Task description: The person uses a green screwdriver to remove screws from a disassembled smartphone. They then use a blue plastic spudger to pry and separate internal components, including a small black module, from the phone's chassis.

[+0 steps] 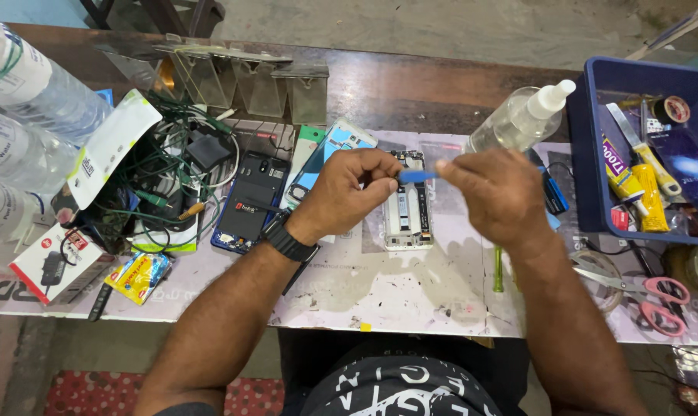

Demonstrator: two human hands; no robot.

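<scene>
Both hands pinched a small blue strip point(417, 176) between them, left hand point(347, 192) and right hand point(491, 192) each gripping one end. It looked light, thin and bendy, best held by its ends. Just beyond lay an opened phone frame point(407, 219).

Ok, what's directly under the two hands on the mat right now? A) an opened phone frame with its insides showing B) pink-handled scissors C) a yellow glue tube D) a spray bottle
A: the opened phone frame lies on the mat below the left hand and right hand, which pinch a small blue tool between them.
</scene>
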